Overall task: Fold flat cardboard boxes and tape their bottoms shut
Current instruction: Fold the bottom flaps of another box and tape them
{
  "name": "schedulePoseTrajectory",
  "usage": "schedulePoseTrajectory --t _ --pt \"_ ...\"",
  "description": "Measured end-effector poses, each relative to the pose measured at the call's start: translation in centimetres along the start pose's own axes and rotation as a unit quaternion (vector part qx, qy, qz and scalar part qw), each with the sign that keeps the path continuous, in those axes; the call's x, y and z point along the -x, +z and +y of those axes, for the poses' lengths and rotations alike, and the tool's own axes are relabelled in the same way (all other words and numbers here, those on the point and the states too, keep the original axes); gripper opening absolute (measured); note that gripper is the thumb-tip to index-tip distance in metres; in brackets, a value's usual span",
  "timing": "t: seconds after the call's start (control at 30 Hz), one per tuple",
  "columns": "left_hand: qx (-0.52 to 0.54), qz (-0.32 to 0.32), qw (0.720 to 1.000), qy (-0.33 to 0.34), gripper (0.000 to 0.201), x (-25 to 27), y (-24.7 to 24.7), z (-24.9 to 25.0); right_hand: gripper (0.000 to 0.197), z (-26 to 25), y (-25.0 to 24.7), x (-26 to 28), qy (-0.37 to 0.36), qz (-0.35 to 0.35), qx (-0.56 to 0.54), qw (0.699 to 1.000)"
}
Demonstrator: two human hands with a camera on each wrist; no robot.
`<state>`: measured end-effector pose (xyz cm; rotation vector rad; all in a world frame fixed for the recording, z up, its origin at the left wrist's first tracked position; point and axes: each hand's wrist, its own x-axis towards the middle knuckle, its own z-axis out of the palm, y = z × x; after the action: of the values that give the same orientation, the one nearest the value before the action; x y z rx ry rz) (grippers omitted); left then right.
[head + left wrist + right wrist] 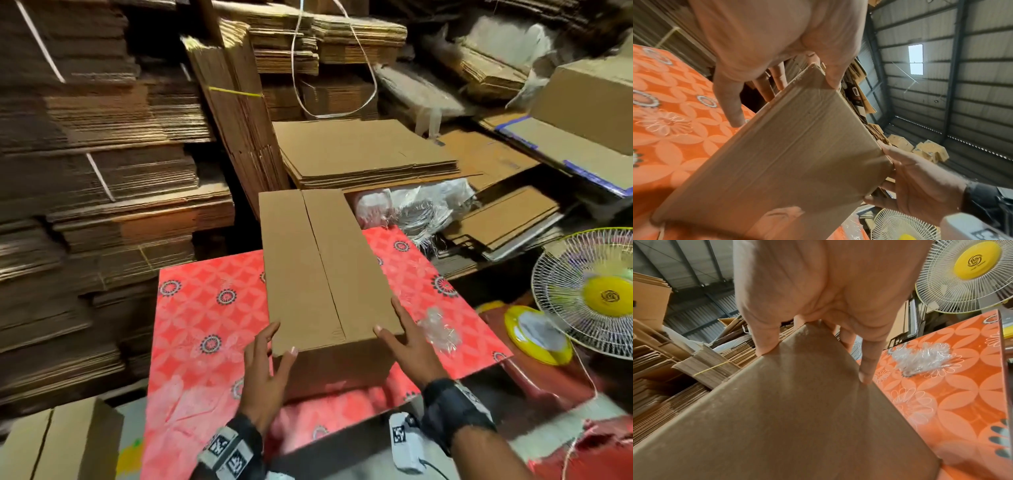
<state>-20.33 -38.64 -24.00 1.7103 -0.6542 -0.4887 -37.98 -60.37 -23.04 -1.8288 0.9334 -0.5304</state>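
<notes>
I hold the folded box [318, 274] at its near corners on the middle of the bench [205, 308], left hand [265, 373] and right hand [409, 346] gripping it, flaps closed but untaped, so next I need tape.

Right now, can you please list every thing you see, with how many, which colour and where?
box: one, brown, folded up, on the table, flaps closed on top
table: one, red patterned cover, centre
plastic wrap: one clear crumpled piece, on the table right of the box
fan: one, white grille, yellow hub, far right
flat cardboard stacks: many, brown, behind and to the left
second box: one, brown, lower left
left hand: grips the box's near left corner
right hand: grips the box's near right corner
</notes>
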Motion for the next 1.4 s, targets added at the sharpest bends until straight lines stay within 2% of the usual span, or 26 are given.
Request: schedulePoseTrajectory --t 0.1,0.2,0.33,0.47,0.63,0.77,0.9,1.07,1.13,1.2,1.23,1.27,1.33,1.4 --pt "0.003 0.003 1.000 -0.025 0.050 -0.6 0.7 0.0 0.075 -0.2 -0.4 -0.8 0.018 -0.012 -0.015 1.000" --pt "0.023 0.018 0.999 -0.017 0.049 -1.2 1.3 0.9 0.074 -0.1 -0.6 -1.7 0.000 -0.007 -0.038 0.999" --pt "-0.006 0.036 0.999 -0.029 0.049 -1.5 3.2 0.5 0.071 1.2 -2.0 -3.0 0.011 -0.037 -0.066 0.997" --pt "0.037 0.050 0.997 -0.051 0.051 -0.8 4.9 1.4 0.067 2.3 -3.8 -3.5 -0.003 -0.051 -0.082 0.995" --pt "0.051 0.084 0.994 -0.051 0.068 0.3 8.2 0.8 0.083 4.5 -5.6 -3.2 0.008 -0.020 -0.127 0.992" --pt "0.043 0.104 0.991 -0.072 0.064 1.0 9.1 1.2 0.082 5.7 -6.2 -3.8 0.020 -0.065 -0.143 0.987" --pt "0.085 0.114 0.985 -0.093 0.049 1.1 9.3 3.0 0.088 5.3 -6.6 -4.0 0.033 -0.100 -0.156 0.982" --pt "0.158 0.125 0.969 -0.144 0.055 2.1 8.9 3.9 0.077 3.3 -7.0 -3.0 0.027 -0.113 -0.196 0.974" --pt "0.181 0.127 0.961 -0.163 0.055 3.3 8.2 3.5 0.080 1.3 -7.3 -1.7 -0.022 -0.089 -0.148 0.985" --pt "0.180 0.117 0.956 -0.202 0.056 4.3 8.2 2.5 0.083 -0.9 -7.8 -0.6 -0.129 -0.051 -0.035 0.990" --pt "0.157 0.101 0.957 -0.220 0.057 4.6 8.4 2.1 0.080 -1.7 -7.8 0.0 -0.193 -0.041 0.048 0.979" --pt "0.126 0.077 0.961 -0.235 0.059 4.9 8.8 1.7 0.076 -2.3 -7.4 0.4 -0.253 -0.039 0.137 0.957" --pt "0.087 0.048 0.965 -0.243 0.066 5.2 9.3 0.8 0.067 -2.2 -5.9 0.9 -0.344 -0.061 0.288 0.891" --pt "0.104 0.047 0.963 -0.245 0.077 5.3 9.6 0.2 0.062 -0.8 -3.5 1.7 -0.376 -0.125 0.384 0.834"
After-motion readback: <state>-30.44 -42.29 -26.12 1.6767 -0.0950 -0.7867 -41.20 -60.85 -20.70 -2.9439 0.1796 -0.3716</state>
